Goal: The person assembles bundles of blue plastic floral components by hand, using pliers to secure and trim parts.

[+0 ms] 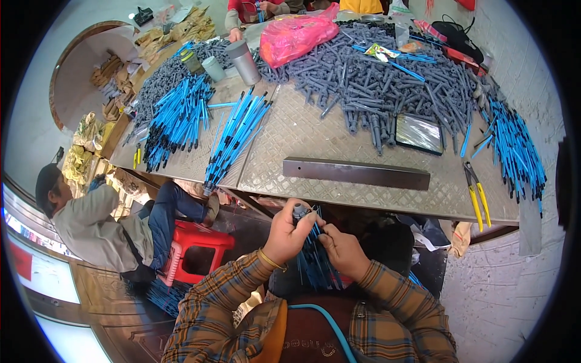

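My left hand (285, 235) is closed around a grey plastic fitting (299, 210), whose round end sticks up past the thumb. Right beside it, my right hand (344, 249) is pinched shut with its fingertips close to the left fingers. Whatever sits in that pinch is too small and covered to make out. Below and between the hands, a bundle of blue tubes with dark ends (316, 266) lies over my lap. Both hands are just off the near edge of the table.
A dark metal bar (357, 173) lies along the table's near edge (266, 175). Yellow-handled pliers (477, 196) rest at right. Grey fittings (387, 85) are heaped behind, under a pink bag (296, 37). Blue tubes (237, 136) lie left. A person (91, 218) sits beside a red stool (196, 245).
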`<state>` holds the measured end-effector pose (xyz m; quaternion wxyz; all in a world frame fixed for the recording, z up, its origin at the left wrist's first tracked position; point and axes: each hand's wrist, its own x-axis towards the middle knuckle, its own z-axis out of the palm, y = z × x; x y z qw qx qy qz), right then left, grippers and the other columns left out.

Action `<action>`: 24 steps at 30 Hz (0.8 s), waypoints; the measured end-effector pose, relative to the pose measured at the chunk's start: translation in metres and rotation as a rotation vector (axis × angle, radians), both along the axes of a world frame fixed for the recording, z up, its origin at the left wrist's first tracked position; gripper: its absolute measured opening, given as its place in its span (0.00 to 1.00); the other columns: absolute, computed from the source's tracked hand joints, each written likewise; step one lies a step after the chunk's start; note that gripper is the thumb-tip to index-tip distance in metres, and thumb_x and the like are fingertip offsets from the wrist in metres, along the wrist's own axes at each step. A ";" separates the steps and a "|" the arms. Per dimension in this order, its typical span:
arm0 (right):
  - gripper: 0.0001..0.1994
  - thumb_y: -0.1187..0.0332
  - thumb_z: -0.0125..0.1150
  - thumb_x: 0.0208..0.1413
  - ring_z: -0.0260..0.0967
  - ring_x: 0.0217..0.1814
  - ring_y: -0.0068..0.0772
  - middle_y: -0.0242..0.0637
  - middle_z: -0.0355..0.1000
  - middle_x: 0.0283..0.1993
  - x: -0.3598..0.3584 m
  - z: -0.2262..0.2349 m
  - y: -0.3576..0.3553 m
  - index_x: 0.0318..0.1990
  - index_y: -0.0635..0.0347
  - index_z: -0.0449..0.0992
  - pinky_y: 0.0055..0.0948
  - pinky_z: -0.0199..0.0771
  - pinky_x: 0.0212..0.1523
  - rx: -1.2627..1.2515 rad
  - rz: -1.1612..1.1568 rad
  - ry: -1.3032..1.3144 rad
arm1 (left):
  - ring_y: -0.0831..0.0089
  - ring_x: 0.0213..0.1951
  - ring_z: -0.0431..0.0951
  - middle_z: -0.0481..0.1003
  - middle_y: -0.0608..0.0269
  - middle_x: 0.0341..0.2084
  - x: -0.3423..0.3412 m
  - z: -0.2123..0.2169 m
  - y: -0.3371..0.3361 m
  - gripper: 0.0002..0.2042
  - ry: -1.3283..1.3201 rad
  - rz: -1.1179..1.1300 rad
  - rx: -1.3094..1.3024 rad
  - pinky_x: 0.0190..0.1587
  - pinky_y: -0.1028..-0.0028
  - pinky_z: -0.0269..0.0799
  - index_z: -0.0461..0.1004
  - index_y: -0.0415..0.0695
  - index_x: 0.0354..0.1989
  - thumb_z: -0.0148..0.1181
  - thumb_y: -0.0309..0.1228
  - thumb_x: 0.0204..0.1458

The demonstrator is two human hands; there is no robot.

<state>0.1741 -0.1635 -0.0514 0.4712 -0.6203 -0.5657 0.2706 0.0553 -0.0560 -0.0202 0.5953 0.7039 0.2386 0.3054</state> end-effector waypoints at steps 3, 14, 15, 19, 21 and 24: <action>0.08 0.68 0.46 0.57 0.66 0.28 0.56 0.51 0.66 0.25 -0.001 0.000 -0.002 0.39 0.62 0.65 0.40 0.65 0.27 -0.056 0.067 0.085 | 0.77 0.31 0.74 0.75 0.59 0.26 -0.005 0.003 0.002 0.06 0.000 -0.042 -0.035 0.36 0.77 0.69 0.63 0.36 0.35 0.49 0.27 0.54; 0.07 0.69 0.46 0.56 0.65 0.26 0.56 0.50 0.67 0.24 0.000 0.001 0.005 0.37 0.64 0.62 0.39 0.65 0.26 -0.030 0.182 -0.081 | 0.65 0.42 0.73 0.74 0.50 0.36 -0.016 0.007 0.015 0.06 -0.100 -0.223 -0.363 0.48 0.69 0.66 0.61 0.38 0.38 0.44 0.28 0.56; 0.07 0.69 0.46 0.56 0.65 0.26 0.56 0.50 0.67 0.24 0.007 0.001 0.007 0.37 0.64 0.62 0.39 0.65 0.26 -0.051 0.177 -0.066 | 0.61 0.43 0.73 0.73 0.47 0.36 -0.016 0.009 0.015 0.07 -0.148 -0.231 -0.414 0.50 0.65 0.65 0.62 0.38 0.38 0.44 0.28 0.55; 0.08 0.67 0.46 0.56 0.66 0.28 0.56 0.53 0.66 0.25 0.020 -0.010 0.025 0.37 0.64 0.61 0.42 0.65 0.28 -0.085 0.441 0.118 | 0.54 0.44 0.73 0.73 0.43 0.37 -0.017 0.009 0.019 0.09 -0.220 -0.258 -0.504 0.52 0.60 0.64 0.62 0.37 0.38 0.44 0.30 0.54; 0.08 0.67 0.46 0.56 0.66 0.30 0.57 0.56 0.65 0.25 0.019 -0.014 0.029 0.37 0.63 0.60 0.46 0.65 0.30 -0.042 0.466 0.141 | 0.53 0.45 0.72 0.72 0.42 0.38 -0.018 0.008 0.020 0.09 -0.238 -0.268 -0.519 0.52 0.59 0.64 0.62 0.37 0.39 0.45 0.30 0.54; 0.08 0.68 0.46 0.56 0.66 0.29 0.57 0.55 0.65 0.24 0.013 -0.005 0.023 0.37 0.63 0.60 0.46 0.65 0.29 -0.068 0.396 0.083 | 0.53 0.45 0.72 0.72 0.41 0.38 -0.022 0.006 0.021 0.11 -0.218 -0.276 -0.488 0.52 0.59 0.64 0.62 0.37 0.40 0.45 0.32 0.54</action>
